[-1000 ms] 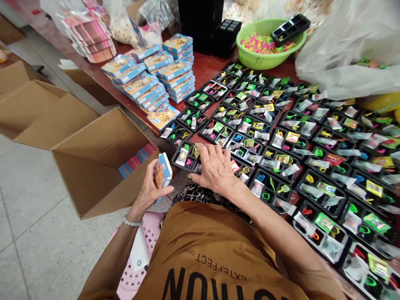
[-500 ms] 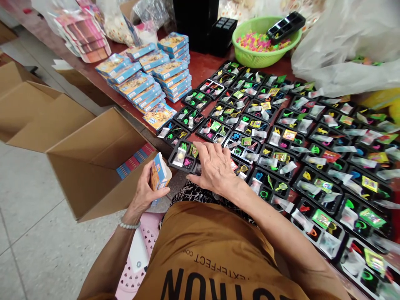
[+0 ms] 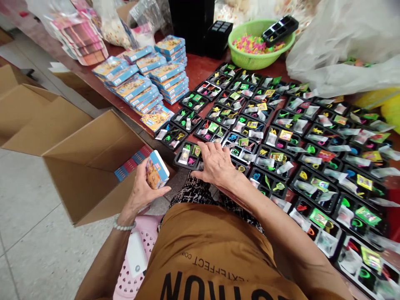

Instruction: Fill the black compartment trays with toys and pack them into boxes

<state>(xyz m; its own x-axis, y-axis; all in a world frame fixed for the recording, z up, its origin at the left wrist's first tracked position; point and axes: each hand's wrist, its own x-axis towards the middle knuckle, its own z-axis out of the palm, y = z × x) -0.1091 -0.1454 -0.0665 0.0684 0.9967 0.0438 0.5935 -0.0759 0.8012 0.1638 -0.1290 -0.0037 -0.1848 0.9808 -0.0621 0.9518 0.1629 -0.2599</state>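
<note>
My left hand is closed round a small blue-and-orange printed box, held off the table with its white end up and to the right. Whether that end is open, I cannot tell. My right hand lies over a black compartment tray at the table's near edge, fingers across its top and thumb at its front side. A white packet, a green packet and small coloured plastic pieces show in the tray's left part. The hand hides its right part.
Rows of similar filled trays cover the right of the red table. Stacks of blue boxes stand to the left. A green basket holds coloured pieces and a black tray. An open carton stands below the edge, partly filled with boxes.
My left hand has turned the box, so more of its printed face shows. The tray under my right hand has shifted slightly right and lies flatter.
</note>
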